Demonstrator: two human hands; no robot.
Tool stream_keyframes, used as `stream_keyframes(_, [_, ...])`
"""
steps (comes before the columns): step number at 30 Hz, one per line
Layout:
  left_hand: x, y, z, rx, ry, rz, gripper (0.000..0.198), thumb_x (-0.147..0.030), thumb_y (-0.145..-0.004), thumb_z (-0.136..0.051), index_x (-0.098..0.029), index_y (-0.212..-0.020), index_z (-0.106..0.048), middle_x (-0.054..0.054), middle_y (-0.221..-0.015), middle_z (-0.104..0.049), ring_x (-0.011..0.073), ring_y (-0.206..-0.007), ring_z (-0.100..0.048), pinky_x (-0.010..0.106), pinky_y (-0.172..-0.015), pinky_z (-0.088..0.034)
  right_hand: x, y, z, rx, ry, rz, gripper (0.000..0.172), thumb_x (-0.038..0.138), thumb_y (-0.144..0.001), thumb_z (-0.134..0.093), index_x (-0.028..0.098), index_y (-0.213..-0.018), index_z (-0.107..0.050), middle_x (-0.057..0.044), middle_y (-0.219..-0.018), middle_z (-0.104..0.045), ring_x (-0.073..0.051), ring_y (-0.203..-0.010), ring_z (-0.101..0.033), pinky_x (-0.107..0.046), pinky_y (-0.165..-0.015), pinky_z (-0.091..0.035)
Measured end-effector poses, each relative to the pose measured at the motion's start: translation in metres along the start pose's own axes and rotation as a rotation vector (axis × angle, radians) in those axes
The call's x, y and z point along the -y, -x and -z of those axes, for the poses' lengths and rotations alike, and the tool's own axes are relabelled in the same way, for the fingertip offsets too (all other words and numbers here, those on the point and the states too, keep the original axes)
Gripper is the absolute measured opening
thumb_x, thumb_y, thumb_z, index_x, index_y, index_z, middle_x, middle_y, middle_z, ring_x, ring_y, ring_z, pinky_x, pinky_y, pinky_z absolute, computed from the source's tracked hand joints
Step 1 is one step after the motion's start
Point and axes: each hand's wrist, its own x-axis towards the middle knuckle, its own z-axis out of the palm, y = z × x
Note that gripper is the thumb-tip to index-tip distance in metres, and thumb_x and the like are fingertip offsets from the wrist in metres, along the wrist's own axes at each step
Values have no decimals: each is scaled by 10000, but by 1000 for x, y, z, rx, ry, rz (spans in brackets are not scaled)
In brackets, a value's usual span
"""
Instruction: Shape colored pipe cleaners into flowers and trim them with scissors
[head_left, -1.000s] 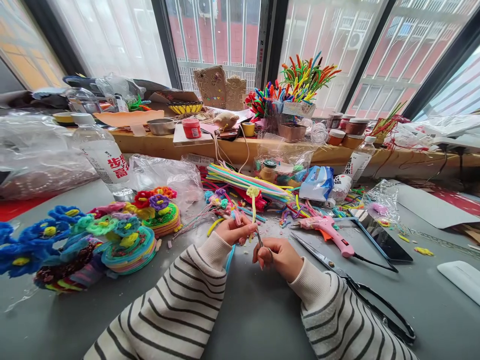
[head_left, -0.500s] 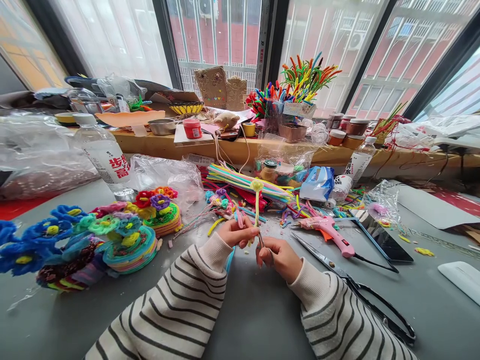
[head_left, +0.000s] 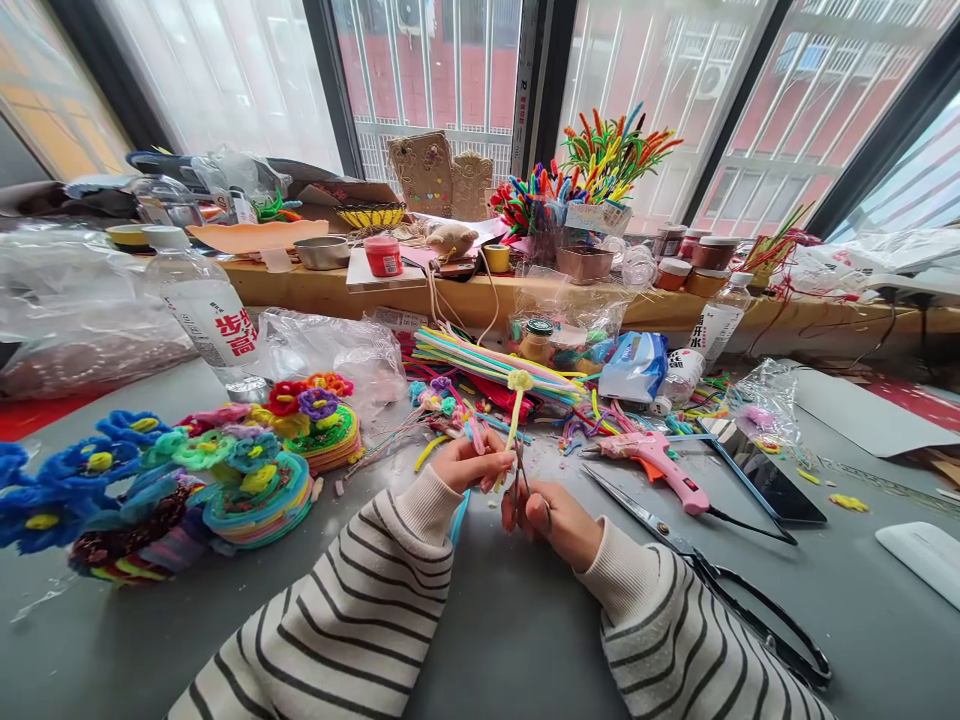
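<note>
My left hand (head_left: 471, 460) pinches the lower stem of a yellow pipe-cleaner flower (head_left: 516, 400), which stands nearly upright with its coiled head on top. My right hand (head_left: 553, 520) is closed round the handles of small metal scissors (head_left: 519, 478), whose blades meet the stem just right of my left fingers. Both hands hover over the grey table (head_left: 487, 620), near its middle. Striped sleeves cover both forearms.
Finished pipe-cleaner flowers and coiled mats (head_left: 255, 470) lie at the left. A pink glue gun (head_left: 660, 462), large black scissors (head_left: 712, 570) and a phone (head_left: 757, 470) lie at the right. Loose pipe cleaners (head_left: 487, 362), a water bottle (head_left: 202, 305) and jars crowd the back.
The flower stem has tilted slightly to the right and its head has shifted. My right hand moved the small scissors up against the stem.
</note>
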Motion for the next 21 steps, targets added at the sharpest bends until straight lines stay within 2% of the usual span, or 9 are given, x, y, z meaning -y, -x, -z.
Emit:
stream_keyframes(5, [-3, 1, -3, 30, -29, 50, 198, -259, -617, -584, -134, -538, -452, -66, -365, -425, 36, -342, -370, 202, -384, -238, -5, -1, 0, 23, -15, -4, 636, 737, -583, -252, 145, -593, -485, -11, -536, -464, -77, -418, -349, -213, -397, -271])
stream_keyframes(14, [-6, 2, -4, 42, -14, 47, 219, -272, -608, -590, -136, -521, -443, -58, -373, -445, 38, -344, -383, 195, -376, -248, -7, 1, -1, 54, -111, -7, 584, 702, -611, -304, 145, -594, -480, 41, -414, -413, -39, -306, -271, -185, -329, -229])
stream_keyframes(21, [-7, 4, -6, 65, -11, 22, 228, -283, -598, -599, -131, -518, -449, -40, -413, -479, 43, -348, -393, 196, -363, -271, -6, 0, 1, 29, -157, 2, 559, 679, -609, -362, 135, -544, -478, 42, -383, -413, -34, -299, -277, -185, -331, -230])
